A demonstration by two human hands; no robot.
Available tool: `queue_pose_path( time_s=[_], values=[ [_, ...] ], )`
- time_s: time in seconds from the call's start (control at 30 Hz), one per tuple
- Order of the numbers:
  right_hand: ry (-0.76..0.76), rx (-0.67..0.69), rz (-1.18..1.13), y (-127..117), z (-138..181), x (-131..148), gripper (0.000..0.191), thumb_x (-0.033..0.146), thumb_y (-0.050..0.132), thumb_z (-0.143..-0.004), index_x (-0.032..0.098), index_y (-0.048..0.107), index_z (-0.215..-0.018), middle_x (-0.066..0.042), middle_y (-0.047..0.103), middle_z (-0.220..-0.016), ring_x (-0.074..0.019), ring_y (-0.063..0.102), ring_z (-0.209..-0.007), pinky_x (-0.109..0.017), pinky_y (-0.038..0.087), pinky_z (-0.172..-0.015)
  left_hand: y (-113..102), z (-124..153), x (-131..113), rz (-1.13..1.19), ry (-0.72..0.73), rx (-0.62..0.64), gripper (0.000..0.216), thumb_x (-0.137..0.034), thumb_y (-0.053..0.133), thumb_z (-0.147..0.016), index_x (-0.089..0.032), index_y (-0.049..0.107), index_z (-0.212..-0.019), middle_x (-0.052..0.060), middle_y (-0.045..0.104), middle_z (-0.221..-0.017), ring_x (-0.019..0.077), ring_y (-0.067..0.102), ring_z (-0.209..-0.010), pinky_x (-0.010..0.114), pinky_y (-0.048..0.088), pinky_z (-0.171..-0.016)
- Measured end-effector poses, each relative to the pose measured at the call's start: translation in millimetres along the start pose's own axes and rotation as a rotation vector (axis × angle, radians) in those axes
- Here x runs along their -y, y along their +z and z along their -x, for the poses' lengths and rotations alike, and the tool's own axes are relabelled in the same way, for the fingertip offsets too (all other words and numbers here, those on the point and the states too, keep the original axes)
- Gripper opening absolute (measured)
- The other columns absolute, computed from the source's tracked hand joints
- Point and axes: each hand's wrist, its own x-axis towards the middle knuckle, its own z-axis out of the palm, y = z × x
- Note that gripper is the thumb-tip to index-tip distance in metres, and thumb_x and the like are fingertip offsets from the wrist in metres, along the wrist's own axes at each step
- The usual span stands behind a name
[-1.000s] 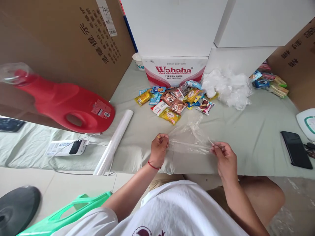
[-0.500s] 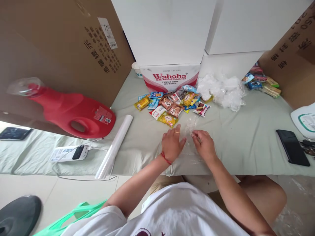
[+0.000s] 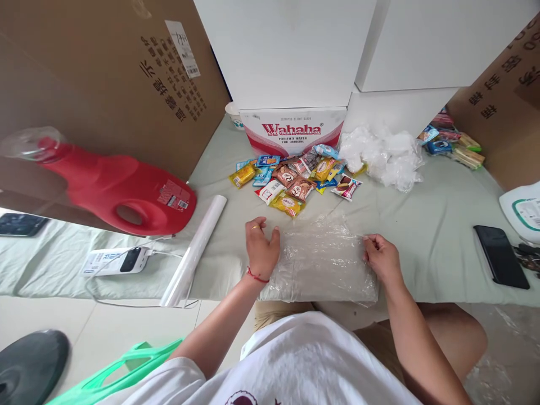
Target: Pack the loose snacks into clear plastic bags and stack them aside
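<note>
A thin clear plastic bag (image 3: pixel 324 261) lies spread and wrinkled in front of me, its near side at the table edge. At its right edge, my right hand (image 3: pixel 383 259) is closed in a pinch on the plastic. My left hand (image 3: pixel 262 247) rests by the left edge with its thumb apart from its bent fingers; the thumb is beside the plastic, and nothing shows in the grip. Just beyond the bag is a pile of small wrapped snacks (image 3: pixel 291 180), with yellow, brown, blue and white packets.
Behind the snacks stands a Wahaha carton (image 3: pixel 293 132), beside crumpled clear plastic (image 3: pixel 383 157). More snacks (image 3: pixel 453 140) lie far right. A red jug (image 3: pixel 122 191), a plastic roll (image 3: pixel 196 250) and a power bank (image 3: pixel 116 261) are left; a phone (image 3: pixel 501 256) and white bottle (image 3: pixel 523 208) right.
My hands have moved apart, left hand leftward and right hand rightward. The clear plastic, bunched between them before, is now spread wide on the table.
</note>
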Motion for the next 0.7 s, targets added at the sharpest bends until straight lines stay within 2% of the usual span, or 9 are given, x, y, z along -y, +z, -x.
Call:
queue_pose_path(
  time_s=[0.03,0.07,0.13,0.2,0.27,0.37,0.47,0.6,0.7],
  values=[
    [-0.009,0.0,0.034,0.9,0.6,3.2,0.038,0.059,0.059,-0.088,0.022,0.067,-0.084,0.002,0.058,-0.053,-0.0166,0.051,-0.049,-0.029,0.04,-0.053,-4.9,3.5,-7.3,-0.015,0.151,-0.06,0.026,-0.027,0.063,-0.083,-0.019,0.059,-0.108,0.008,0.063,-0.097,0.0221,0.06,-0.087,0.038,0.05,-0.081],
    [-0.021,0.002,0.064,1.7,0.8,6.5,0.038,0.058,0.058,-0.089,0.022,0.068,-0.084,0.002,0.059,-0.053,-0.0168,0.052,-0.05,-0.029,0.04,-0.054,-8.1,7.2,-14.8,-0.014,0.319,-0.039,0.022,-0.023,0.059,-0.085,-0.02,0.06,-0.107,0.009,0.064,-0.099,0.0229,0.061,-0.092,0.039,0.05,-0.085],
    [-0.055,0.014,0.103,3.0,0.2,11.3,0.038,0.058,0.057,-0.09,0.023,0.068,-0.084,0.002,0.059,-0.053,-0.0173,0.052,-0.051,-0.029,0.04,-0.055,-6.5,13.4,-28.3,0.002,0.638,0.216,0.02,-0.019,0.054,-0.089,-0.023,0.064,-0.106,0.009,0.068,-0.099,0.023,0.063,-0.096,0.039,0.05,-0.088],
    [-0.088,0.026,0.116,3.1,-2.1,11.5,0.04,0.06,0.056,-0.09,0.023,0.068,-0.082,0.002,0.058,-0.053,-0.0177,0.052,-0.052,-0.03,0.041,-0.056,6.1,15.5,-35.6,-0.033,0.814,0.535,0.024,-0.021,0.051,-0.092,-0.024,0.068,-0.11,0.01,0.072,-0.105,0.0238,0.066,-0.105,0.041,0.05,-0.094],
    [-0.105,0.014,0.127,0.0,-6.0,6.0,0.041,0.061,0.056,-0.089,0.022,0.068,-0.082,0.002,0.058,-0.055,-0.0177,0.051,-0.053,-0.03,0.041,-0.057,24.7,12.7,-34.1,-0.138,0.786,0.673,0.029,-0.025,0.05,-0.095,-0.023,0.069,-0.117,0.013,0.071,-0.123,0.0274,0.062,-0.123,0.046,0.045,-0.106],
    [-0.114,-0.045,0.197,-13.9,-15.0,-7.8,0.041,0.06,0.055,-0.088,0.022,0.07,-0.084,-0.001,0.062,-0.062,-0.0188,0.054,-0.058,-0.032,0.043,-0.062,46.0,5.4,-19.1,-0.3,0.61,0.657,0.039,-0.031,0.047,-0.1,-0.019,0.064,-0.133,0.017,0.059,-0.148,0.0315,0.05,-0.141,0.056,0.032,-0.119],
    [-0.164,-0.151,0.372,-35.1,-28.1,-10.0,0.035,0.051,0.055,-0.085,0.021,0.071,-0.089,-0.006,0.068,-0.079,-0.021,0.058,-0.067,-0.036,0.046,-0.071,49.4,5.1,-3.1,-0.365,0.599,0.668,0.049,-0.035,0.043,-0.103,-0.018,0.052,-0.148,0.015,0.047,-0.16,0.0308,0.041,-0.15,0.058,0.023,-0.124],
    [-0.417,-0.312,0.538,-41.2,-59.1,35.3,0.031,0.039,0.05,-0.09,0.02,0.073,-0.1,-0.011,0.068,-0.1,-0.0212,0.058,-0.074,-0.04,0.047,-0.083,42.9,13.3,3.6,-0.355,0.671,0.681,0.055,-0.04,0.041,-0.105,-0.023,0.042,-0.157,0.012,0.039,-0.165,0.0275,0.035,-0.154,0.056,0.013,-0.128],
    [-0.723,-0.117,0.688,-7.4,-94.2,90.8,0.031,0.032,0.046,-0.096,0.021,0.074,-0.101,-0.011,0.069,-0.102,-0.0285,0.056,-0.1,-0.043,0.043,-0.095,41.9,15.8,2.6,-0.36,0.669,0.685,0.056,-0.041,0.04,-0.105,-0.024,0.04,-0.158,0.011,0.039,-0.165,0.0273,0.034,-0.155,0.057,0.012,-0.129]
  ],
)
